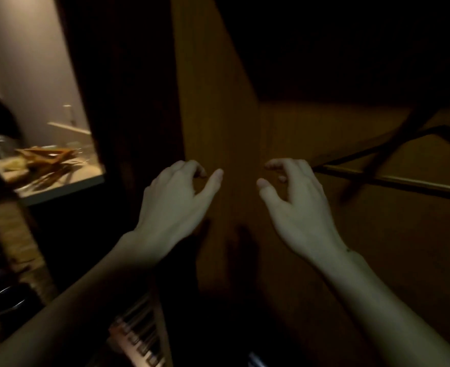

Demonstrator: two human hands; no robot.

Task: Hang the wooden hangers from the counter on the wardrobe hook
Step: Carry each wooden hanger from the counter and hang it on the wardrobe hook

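I judge I'm between hangers, because both my grips are empty. My left hand and right hand are held out side by side before the wardrobe panel. Their backs are up, the fingers are loosely curled, the thumbs point toward each other, and they hold nothing.

One dark hanger sits inside the wardrobe just right of my right hand, its bottom bar running off to the right. In this dim light I can't tell whether my fingertips touch its near end, and I can't make out the hook at all. That one looks hung already.

The other hangers lie in a loose pile on the worktop, well off to my left in brighter light. The next move calls for a turn left and a reach to that pile. I'd grasp one hanger by its neck and ease it free without dragging the tangled others off the edge. Then I'd carry it back to the hook.
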